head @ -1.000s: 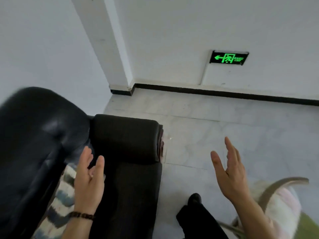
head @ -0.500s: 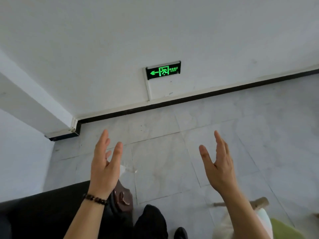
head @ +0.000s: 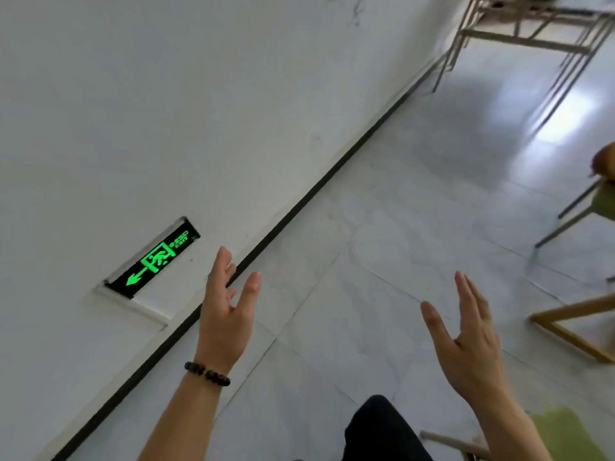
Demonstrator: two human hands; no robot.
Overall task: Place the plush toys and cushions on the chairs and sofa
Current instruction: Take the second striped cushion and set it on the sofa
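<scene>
A white wall (head: 166, 111) fills the left side, tilted in the wide-angle view. A lit green exit sign (head: 153, 261) is set low on it, just above a black baseboard (head: 299, 204) that runs diagonally where the wall meets the floor.

The left hand (head: 226, 314) is raised in front of the baseboard with its palm turned inward. Its fingers (head: 221, 271) are straight and spread wide, touching nothing. A dark bead bracelet (head: 207, 373) circles its wrist.

Pale grey floor tiles (head: 366, 261) stretch between the two hands. A dark trouser leg (head: 382, 427) shows at the bottom edge.

The right hand (head: 466, 344) is held up well apart from the left. It too is flat, with its fingers wide and its thumb out, and it grips nothing.

Under the right forearm, at the bottom right corner, lies a green padded surface (head: 565, 430), partly hidden. I cannot tell whether it is a loose cushion or a seat.

Further right stands a wooden chair frame (head: 565, 337), cut off by the edge. Above it a green-seated chair (head: 606, 202) stands on thin dark legs. A brown rounded shape (head: 605, 163) sits on it, too cropped to identify.

In the top right corner a pale metal frame (head: 525, 40) of legs and rails stands on the shiny floor.
</scene>
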